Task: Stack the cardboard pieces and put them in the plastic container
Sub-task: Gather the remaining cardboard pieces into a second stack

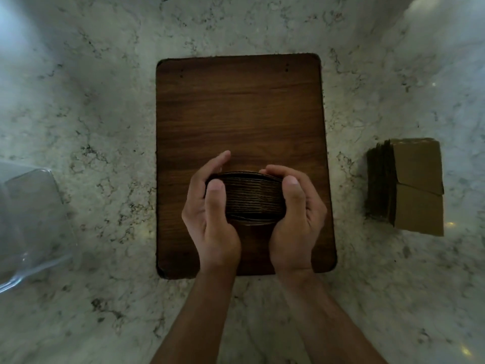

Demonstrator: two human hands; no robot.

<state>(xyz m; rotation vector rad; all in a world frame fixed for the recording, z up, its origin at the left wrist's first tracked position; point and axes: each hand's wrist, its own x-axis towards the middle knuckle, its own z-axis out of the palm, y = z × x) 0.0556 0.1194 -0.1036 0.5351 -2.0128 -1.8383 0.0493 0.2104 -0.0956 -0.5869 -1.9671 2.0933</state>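
Note:
A thick stack of brown cardboard pieces (pixel 252 198) is held between my two hands above the lower half of a dark wooden board (pixel 236 106); its layered edges face me. My left hand (pixel 210 214) grips its left side, thumb on the front. On the opposite side my right hand (pixel 296 219) does the same. More cardboard pieces (pixel 412 185) lie in a pile on the counter at the right. The clear plastic container (pixel 29 219) sits at the left edge, partly out of frame.
Everything rests on a white marble counter (pixel 105 114) with grey veins. The wooden board lies in the middle, between the container and the right-hand pile.

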